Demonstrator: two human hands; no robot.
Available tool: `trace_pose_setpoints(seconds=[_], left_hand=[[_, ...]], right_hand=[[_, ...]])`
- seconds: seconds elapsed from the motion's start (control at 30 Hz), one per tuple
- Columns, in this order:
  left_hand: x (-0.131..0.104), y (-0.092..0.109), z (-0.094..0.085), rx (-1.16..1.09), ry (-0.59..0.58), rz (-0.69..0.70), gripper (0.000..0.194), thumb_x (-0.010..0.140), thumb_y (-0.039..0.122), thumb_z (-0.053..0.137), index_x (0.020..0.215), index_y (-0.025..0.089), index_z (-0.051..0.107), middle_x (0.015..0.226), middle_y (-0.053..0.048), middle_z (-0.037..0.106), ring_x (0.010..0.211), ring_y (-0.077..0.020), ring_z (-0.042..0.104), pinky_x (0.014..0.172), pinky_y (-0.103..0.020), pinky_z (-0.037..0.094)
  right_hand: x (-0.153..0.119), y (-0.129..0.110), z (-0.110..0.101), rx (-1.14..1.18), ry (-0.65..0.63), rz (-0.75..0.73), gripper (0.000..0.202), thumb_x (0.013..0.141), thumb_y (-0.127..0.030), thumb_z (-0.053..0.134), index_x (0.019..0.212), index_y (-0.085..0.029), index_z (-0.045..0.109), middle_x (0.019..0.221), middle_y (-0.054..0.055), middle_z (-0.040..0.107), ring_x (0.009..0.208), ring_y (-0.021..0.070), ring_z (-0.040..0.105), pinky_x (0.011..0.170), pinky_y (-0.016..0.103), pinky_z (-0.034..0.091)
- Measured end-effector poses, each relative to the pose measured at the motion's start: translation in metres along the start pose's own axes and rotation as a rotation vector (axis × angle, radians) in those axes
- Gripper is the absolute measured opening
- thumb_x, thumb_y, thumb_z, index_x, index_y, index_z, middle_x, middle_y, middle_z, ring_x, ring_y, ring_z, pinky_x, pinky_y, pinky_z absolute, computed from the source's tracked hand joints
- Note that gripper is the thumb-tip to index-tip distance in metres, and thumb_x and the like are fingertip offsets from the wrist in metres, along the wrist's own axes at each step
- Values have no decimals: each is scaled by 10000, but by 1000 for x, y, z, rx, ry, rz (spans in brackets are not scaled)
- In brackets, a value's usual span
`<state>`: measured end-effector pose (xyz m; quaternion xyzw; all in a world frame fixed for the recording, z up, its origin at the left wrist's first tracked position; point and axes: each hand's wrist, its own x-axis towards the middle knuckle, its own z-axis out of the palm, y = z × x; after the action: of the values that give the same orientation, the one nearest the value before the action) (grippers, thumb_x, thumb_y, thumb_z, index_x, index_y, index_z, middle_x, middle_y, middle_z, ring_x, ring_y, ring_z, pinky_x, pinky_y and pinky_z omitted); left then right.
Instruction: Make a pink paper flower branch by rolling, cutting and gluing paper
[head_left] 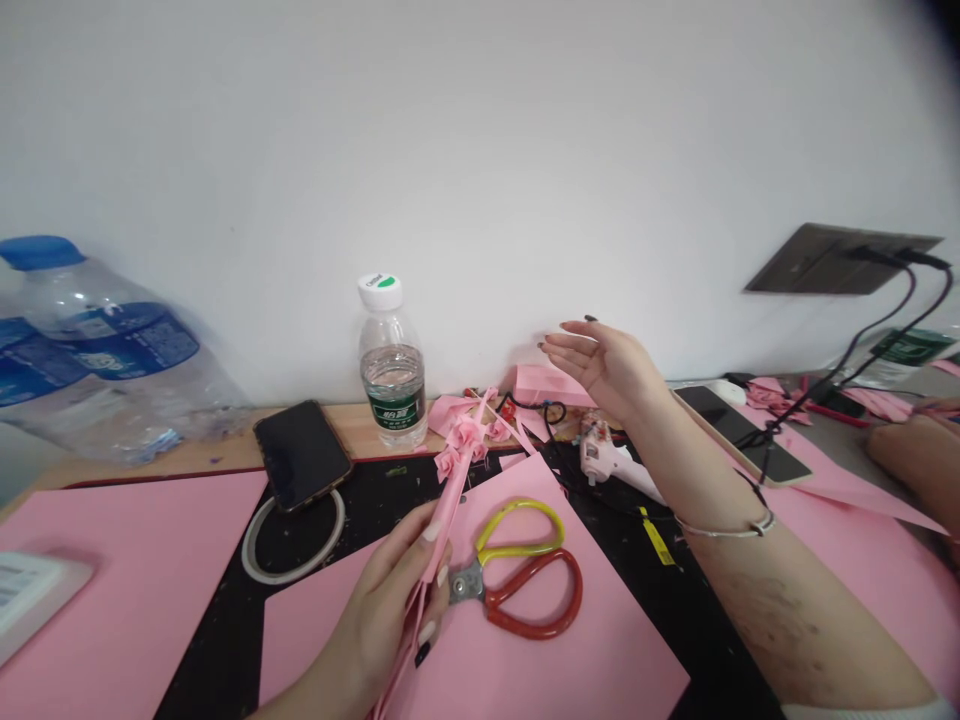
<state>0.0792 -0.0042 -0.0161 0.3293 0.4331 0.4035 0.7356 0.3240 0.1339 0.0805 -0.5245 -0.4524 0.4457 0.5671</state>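
My left hand (401,585) is closed around the long stems of a pink paper flower bunch (466,440), whose small folded blossoms point away toward the wall. Raised above the back of the table, my right hand (600,365) holds nothing; its fingers are stretched out and slightly apart. Below it lies a white glue gun (611,462) with a stained nozzle end. Scissors (525,575) with one yellow and one red handle rest on a pink paper sheet (585,640), just right of my left hand, which hides their blades.
A water bottle (393,375) stands by the wall, left of the flowers. A phone (302,455) overlaps a tape roll (251,550). Larger bottles (112,340) are at far left. Black cables (847,345) hang from a wall socket (817,262). Another person's hand (919,455) is at far right.
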Motion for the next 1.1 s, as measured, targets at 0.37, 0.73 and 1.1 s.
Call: trace_pose_setpoints(seconds=[0.37,0.73,1.1], left_hand=[[-2,2,1,-19,-2,2,430,795,429,604,1134,174,536,560,72,522,351,-48,341,362,-171,283],[-1,0,1,-35,-2,9,440,806,438,597,1154,175,537,523,76,499,341,-48,329,353,-165,286],[-1,-1,-1,-37,-34,19,420,847,413,566,1190,177,505,552,77,500,344,-43,337,357,-164,282]], right_hand=[[-30,2,18,-555,-122,-401,167,834,-243,493,917,-172,620,899,56,682,835,176,627,752,292,477],[-31,60,38,-1122,-405,-321,178,724,-33,505,708,-151,637,710,59,665,643,162,562,581,240,336],[-30,59,36,-1174,-470,-365,165,770,-43,509,729,-160,617,819,72,653,733,157,575,653,228,349]])
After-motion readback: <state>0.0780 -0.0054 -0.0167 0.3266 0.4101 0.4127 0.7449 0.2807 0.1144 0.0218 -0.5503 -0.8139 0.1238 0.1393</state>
